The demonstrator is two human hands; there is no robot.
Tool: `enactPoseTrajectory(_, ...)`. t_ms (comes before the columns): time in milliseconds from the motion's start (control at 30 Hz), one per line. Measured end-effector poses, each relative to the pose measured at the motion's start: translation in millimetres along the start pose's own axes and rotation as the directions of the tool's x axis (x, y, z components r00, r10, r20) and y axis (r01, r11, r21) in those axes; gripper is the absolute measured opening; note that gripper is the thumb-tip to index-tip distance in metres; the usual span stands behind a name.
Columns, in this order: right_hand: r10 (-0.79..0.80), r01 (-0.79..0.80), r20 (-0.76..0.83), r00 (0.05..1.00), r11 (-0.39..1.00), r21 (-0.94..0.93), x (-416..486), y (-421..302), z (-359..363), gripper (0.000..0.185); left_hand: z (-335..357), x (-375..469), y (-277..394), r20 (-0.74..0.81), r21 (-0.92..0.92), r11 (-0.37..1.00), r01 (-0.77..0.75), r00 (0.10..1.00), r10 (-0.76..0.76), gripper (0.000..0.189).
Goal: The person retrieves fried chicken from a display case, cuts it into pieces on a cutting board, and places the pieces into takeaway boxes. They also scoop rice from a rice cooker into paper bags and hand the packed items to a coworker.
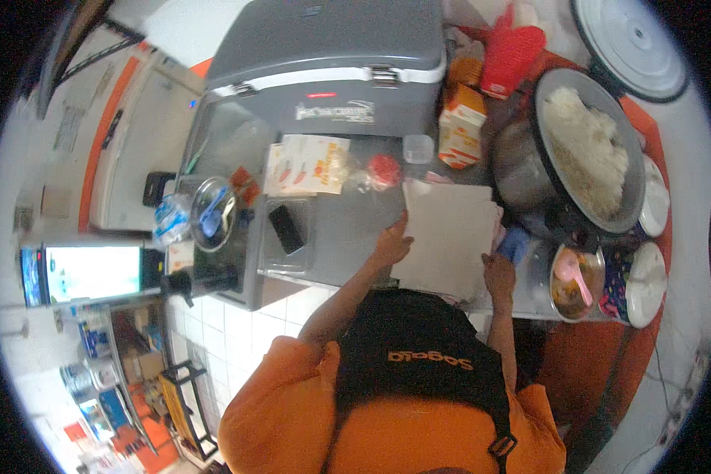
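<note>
A stack of pale paper sheets lies before me at the front of the grey table, its edges slightly uneven. At its left edge is my left hand, thumb over the paper and fingers along the side. My right hand holds the right edge, its thumb also on the paper. Just beyond the right fingers sits a blue cloth-like item, blurred. A round red item in clear plastic lies behind the stack, beside a small clear container. Fingers under the sheets are hidden.
A large pot of cooked rice stands at right, near a bowl of food with a pink spoon. Behind is a grey cooler box. Leftward lie printed papers, a phone on a clear tray, and a metal bowl with spoons.
</note>
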State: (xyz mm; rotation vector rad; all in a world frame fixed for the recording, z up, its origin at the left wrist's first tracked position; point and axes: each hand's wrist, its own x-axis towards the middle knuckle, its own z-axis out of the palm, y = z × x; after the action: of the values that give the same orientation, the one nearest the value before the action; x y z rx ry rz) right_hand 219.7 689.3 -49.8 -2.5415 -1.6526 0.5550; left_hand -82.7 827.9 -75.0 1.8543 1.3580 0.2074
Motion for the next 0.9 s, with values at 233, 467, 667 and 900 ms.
enactPoseTrajectory(233,-0.182,0.201,-0.160,0.970,0.972,0.117,-22,15,-20,0.029,-37,60,-38,-0.452,0.316,0.949,0.020,0.883,0.131,0.081)
enactPoseTrajectory(467,-0.163,0.183,-0.121,0.979,0.968,0.171,-32,7,-15,0.025,-75,118,-48,-0.396,0.306,0.944,-0.121,0.886,0.242,0.088)
enactPoseTrajectory(667,-0.103,0.172,-0.244,0.964,0.945,0.278,-62,28,-36,0.020,-127,114,-66,-0.626,0.088,0.980,-0.179,0.755,0.195,0.085)
enactPoseTrajectory(900,0.112,-0.022,-0.229,0.967,0.932,0.362,-88,50,-50,0.021,-265,86,-118,-0.891,0.188,0.969,0.157,0.443,0.101,0.094)
